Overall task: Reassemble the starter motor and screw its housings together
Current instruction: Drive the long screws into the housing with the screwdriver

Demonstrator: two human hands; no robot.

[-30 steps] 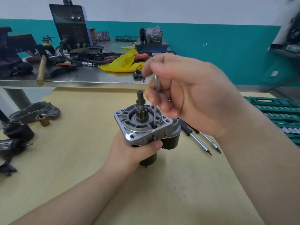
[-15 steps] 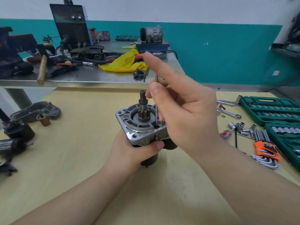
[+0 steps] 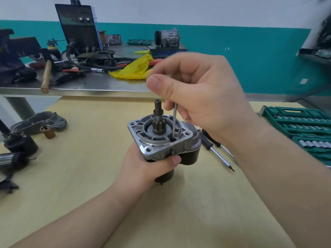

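I'm looking at a far wall [image 3: 232, 13] painted white above and teal [image 3: 250, 56] below. Against it stands a steel desk [image 3: 93, 86] on a grey leg [image 3: 19, 108]. Nearer me is a pale wooden desk [image 3: 89, 176]. Light is even and soft. At far right, grey floor [image 3: 286, 98].

A green socket set case [image 3: 302, 126] is seen at three o'clock on the wooden table [image 3: 75, 176], and a grey casting [image 3: 39, 123] at nine o'clock. On the steel bench [image 3: 89, 86] at eleven o'clock, a welding machine [image 3: 78, 25], a wooden-handled hammer [image 3: 46, 76] and a yellow rag [image 3: 134, 69] are laid out.
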